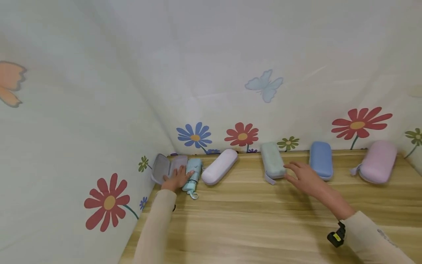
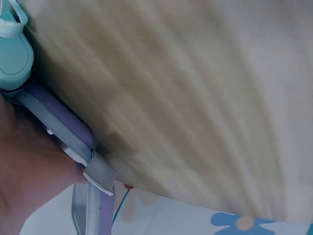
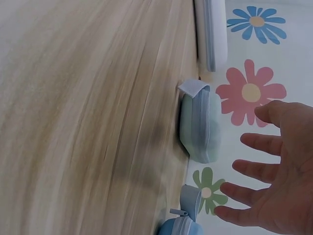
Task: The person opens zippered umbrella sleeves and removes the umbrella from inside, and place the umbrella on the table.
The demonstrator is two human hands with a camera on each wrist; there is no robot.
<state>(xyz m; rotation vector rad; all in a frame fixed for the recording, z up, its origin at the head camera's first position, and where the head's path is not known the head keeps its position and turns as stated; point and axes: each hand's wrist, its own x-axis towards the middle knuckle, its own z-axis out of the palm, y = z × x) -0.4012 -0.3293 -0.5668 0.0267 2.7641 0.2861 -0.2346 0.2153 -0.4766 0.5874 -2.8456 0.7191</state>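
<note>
At the left end of the table an opened purple-grey case (image 1: 160,168) lies beside a light teal folded umbrella (image 1: 194,172). My left hand (image 1: 178,179) rests over the case's right half, its thumb reaching to the umbrella; the left wrist view shows the purple case edge (image 2: 63,117) along the hand and the umbrella's end (image 2: 14,58). My right hand (image 1: 306,179), fingers spread, hovers by the lower right corner of the pale green case (image 1: 273,161). In the right wrist view that hand (image 3: 279,171) holds nothing and the green case (image 3: 200,127) lies closed.
A white-lilac case (image 1: 220,167) lies slanted right of the umbrella. A blue case (image 1: 321,159) and a pink case (image 1: 378,161) lie farther right. Flower-printed sheeting stands behind and left of the wooden table (image 1: 237,227).
</note>
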